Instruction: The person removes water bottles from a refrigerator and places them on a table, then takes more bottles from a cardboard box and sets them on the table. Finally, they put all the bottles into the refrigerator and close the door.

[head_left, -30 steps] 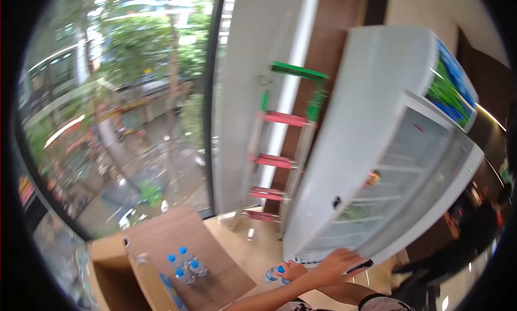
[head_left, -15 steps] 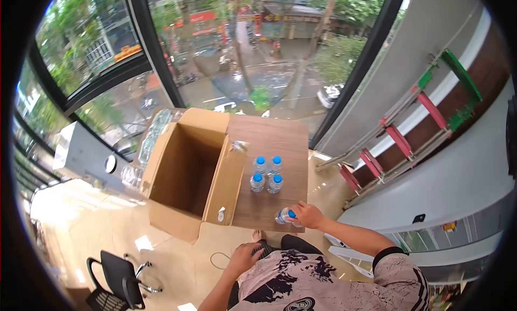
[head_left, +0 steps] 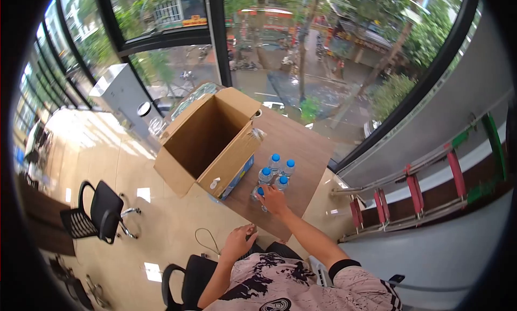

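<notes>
Several clear bottles with blue caps (head_left: 283,179) stand upright, close together, on the brown wooden table (head_left: 307,144). My right hand (head_left: 273,200) is closed around another blue-capped bottle (head_left: 260,192) at the near side of this group, its fingers by the cap and hiding part of the bottle. Near my knee, beyond the table's front edge, my left hand (head_left: 236,243) rests with its fingers apart and nothing visible in it. Left of the bottles is a large cardboard box (head_left: 231,163) with its flaps open and its inside dark.
Clear plastic-wrapped items (head_left: 195,98) lie behind the box. Black chairs (head_left: 105,208) are on the left and beside my lap. A red and green ladder (head_left: 414,192) leans at the right, and tall windows run behind the table. A thin cable loop (head_left: 207,240) lies on the floor.
The view has turned, shifting the scene. My right hand has brought its bottle from the table's near edge to the group, and the bottle has gone from tilted to nearly upright.
</notes>
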The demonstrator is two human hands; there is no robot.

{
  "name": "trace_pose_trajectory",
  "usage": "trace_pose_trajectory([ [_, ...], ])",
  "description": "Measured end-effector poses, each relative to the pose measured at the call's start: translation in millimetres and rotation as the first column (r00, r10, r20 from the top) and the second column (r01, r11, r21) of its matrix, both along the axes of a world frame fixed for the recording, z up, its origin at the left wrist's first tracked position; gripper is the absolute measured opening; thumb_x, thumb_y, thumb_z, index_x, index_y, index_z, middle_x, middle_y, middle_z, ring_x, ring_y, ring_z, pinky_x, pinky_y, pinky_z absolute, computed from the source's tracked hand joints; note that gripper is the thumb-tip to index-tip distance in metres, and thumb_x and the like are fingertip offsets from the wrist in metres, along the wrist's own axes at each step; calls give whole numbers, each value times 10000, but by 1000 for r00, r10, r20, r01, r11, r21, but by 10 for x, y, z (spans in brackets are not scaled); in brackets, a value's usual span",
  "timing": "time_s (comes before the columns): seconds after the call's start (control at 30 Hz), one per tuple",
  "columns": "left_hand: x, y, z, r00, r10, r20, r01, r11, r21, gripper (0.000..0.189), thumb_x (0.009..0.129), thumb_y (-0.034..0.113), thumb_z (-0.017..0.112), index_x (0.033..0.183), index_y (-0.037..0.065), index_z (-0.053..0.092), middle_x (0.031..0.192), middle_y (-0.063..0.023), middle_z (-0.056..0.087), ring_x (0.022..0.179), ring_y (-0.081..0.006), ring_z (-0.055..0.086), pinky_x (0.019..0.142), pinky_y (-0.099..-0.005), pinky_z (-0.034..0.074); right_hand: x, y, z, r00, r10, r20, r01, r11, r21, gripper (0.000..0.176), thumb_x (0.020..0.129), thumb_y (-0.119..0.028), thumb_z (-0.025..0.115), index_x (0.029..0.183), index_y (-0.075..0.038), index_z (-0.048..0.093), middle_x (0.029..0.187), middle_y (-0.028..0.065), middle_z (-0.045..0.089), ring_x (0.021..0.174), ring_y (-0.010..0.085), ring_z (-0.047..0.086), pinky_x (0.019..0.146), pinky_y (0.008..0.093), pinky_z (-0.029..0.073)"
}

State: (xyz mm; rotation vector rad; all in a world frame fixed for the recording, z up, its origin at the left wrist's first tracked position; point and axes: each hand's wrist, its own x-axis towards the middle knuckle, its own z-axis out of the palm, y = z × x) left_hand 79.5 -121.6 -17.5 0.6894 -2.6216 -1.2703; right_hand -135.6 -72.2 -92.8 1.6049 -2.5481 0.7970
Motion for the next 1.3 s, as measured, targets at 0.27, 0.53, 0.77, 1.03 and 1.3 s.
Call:
trace_pose_trajectory([
  [0.27, 58, 53, 275, 987, 101, -123, -124, 974, -192, 268, 809, 209, 681, 1008, 37, 630, 865, -153, 664, 811, -344, 610, 730, -418, 495, 193, 45, 115, 996, -91, 27, 94, 975, -199, 606, 760, -324, 714, 1253, -52, 489, 935, 167, 629, 854, 341, 588, 712, 421, 505],
  [0.53, -170, -388, 1324, 863, 261, -434, -363, 916, -170, 234, 729, 64, 743, 947, 33, 665, 896, -119, 675, 858, -273, 635, 754, -352, 508, 364, 383, 192, 949, -278, 145, 307, 922, -238, 637, 651, -290, 803, 1179, -59, 532, 964, 138, 574, 914, 331, 574, 759, 437, 483],
  [0.77, -429, -1539, 1587, 882, 42, -470, -278, 851, -446, 284, 714, 180, 772, 929, 35, 657, 818, -105, 649, 797, -282, 625, 799, -393, 482, 620, 480, 80, 807, -441, 393, 496, 867, -44, 484, 683, -246, 788, 1095, -75, 601, 1040, 141, 573, 953, 330, 588, 824, 412, 488],
  [1.03, -443, -2079, 1230, 897, -430, -102, 355, 839, -411, 216, 733, 192, 722, 882, 66, 629, 799, -52, 649, 651, -231, 609, 634, -371, 461, 766, 342, -39, 629, -688, 362, 755, 652, -74, 537, 667, -173, 802, 1138, -36, 583, 1075, 141, 602, 941, 290, 605, 774, 358, 501],
  [1.3, -279, -2553, 1301, 830, -533, -163, 458, 819, -346, 160, 723, 64, 696, 872, 59, 637, 803, -66, 673, 698, -248, 636, 649, -351, 489, 991, 251, 377, 431, -816, 385, 878, 478, 32, 798, 680, -216, 809, 1336, -21, 399, 1169, 220, 554, 1079, 339, 554, 919, 410, 449],
])
